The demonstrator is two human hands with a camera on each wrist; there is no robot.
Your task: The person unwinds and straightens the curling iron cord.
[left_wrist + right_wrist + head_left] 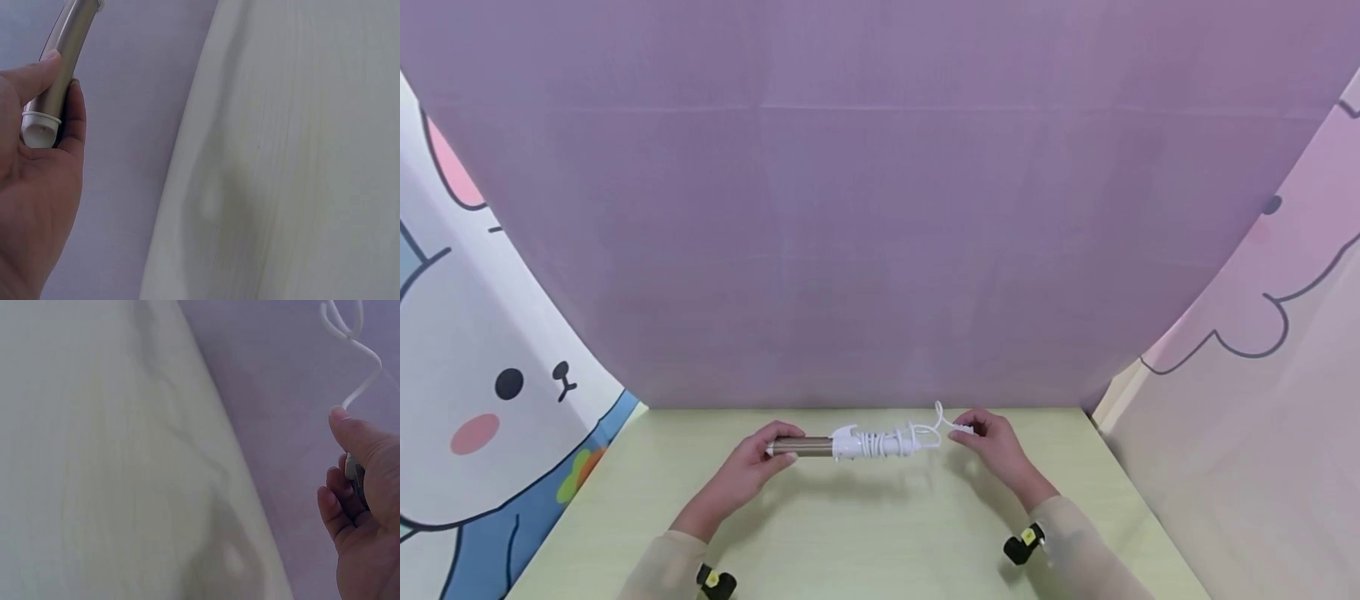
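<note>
A curling iron with a bronze barrel (812, 447) and a white handle (891, 444) is held level over the table. My left hand (758, 460) grips the barrel near its white end cap (41, 130), thumb on one side and fingers on the other. Several turns of white cord wrap the handle, and a loose loop of the cord (937, 410) runs to the right. There my right hand (1000, 446) pinches the cord's end at a small white plug (350, 467), mostly hidden by the thumb and fingers.
Beneath both hands lies a pale wood-grain table (865, 533), with their shadows on it. A purple cloth (880, 208) hangs behind the far edge. Printed cartoon curtains stand at the left (467, 333) and right (1262, 417). Each wrist wears a small black camera (1024, 546).
</note>
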